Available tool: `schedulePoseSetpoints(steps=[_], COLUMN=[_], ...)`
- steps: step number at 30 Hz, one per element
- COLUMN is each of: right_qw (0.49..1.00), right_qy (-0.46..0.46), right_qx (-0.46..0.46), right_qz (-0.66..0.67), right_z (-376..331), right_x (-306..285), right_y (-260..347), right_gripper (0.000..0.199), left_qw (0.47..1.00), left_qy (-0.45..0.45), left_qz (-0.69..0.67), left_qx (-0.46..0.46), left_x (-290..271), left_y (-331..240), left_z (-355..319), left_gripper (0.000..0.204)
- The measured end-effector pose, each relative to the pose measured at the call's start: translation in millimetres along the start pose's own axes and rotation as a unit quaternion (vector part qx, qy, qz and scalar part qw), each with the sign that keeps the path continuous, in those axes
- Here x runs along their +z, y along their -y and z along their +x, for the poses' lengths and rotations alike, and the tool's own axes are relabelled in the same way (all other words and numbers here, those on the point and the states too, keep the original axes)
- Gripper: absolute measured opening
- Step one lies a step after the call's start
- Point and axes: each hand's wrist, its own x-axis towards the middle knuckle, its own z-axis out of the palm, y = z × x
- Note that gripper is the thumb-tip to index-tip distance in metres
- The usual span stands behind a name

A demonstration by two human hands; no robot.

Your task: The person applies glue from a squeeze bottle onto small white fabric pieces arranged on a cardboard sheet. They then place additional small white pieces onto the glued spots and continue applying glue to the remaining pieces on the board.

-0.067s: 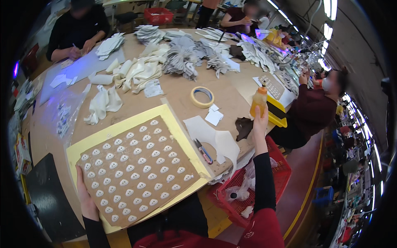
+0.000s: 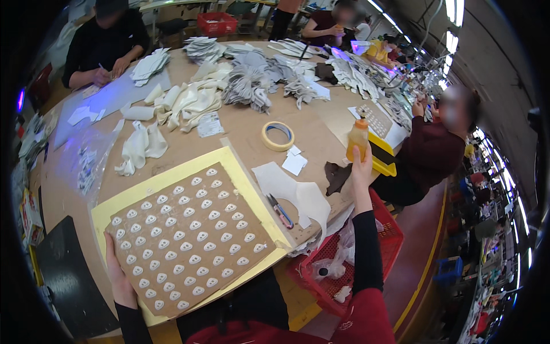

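Moved: nothing I can see; both hands stay put.
Right hand (image 2: 361,166): wrapped round orange bottle (image 2: 357,139), right of brown board (image 2: 189,232).
Left hand (image 2: 117,275): gripping board's near-left edge.

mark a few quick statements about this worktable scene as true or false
1. The right hand holds an orange bottle. True.
2. The left hand rests on a red basket. False: it grips the edge of the brown board with rows of white pieces.
3. The tape roll lies flat on the table. True.
4. The brown board lies on a blue sheet. False: it lies on a yellow sheet.
5. The red basket stands on the table. False: it sits below the table edge.
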Motion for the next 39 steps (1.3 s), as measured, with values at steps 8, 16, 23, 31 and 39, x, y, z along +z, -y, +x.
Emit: schedulePoseSetpoints(steps=[8,16,23,31,39], right_qw=[0.990,0.896,0.767,0.911,0.909], right_qy=[0.009,0.123,0.145,0.226,0.215], right_qx=[0.001,0.150,0.249,-0.007,0.094], right_qz=[0.138,0.400,0.573,0.344,0.344], right_z=[14,-31,-97,-126,-139], right_x=[-19,0,54,137,235], right_y=[50,88,162,208,223], right_gripper=[0.057,0.053,0.065,0.061,0.045], left_qw=[1.000,0.996,0.995,0.993,0.994], left_qy=[0.008,0.077,0.075,0.105,0.087], left_qz=[-0.018,-0.050,-0.059,-0.059,-0.064], left_qx=[0.022,-0.017,-0.008,0.013,0.027], left_x=[12,-41,-58,-74,-85], left_y=[1,-27,-53,-67,-80], left_z=[-9,12,6,25,54], left_gripper=[0.065,0.067,0.066,0.066,0.064])
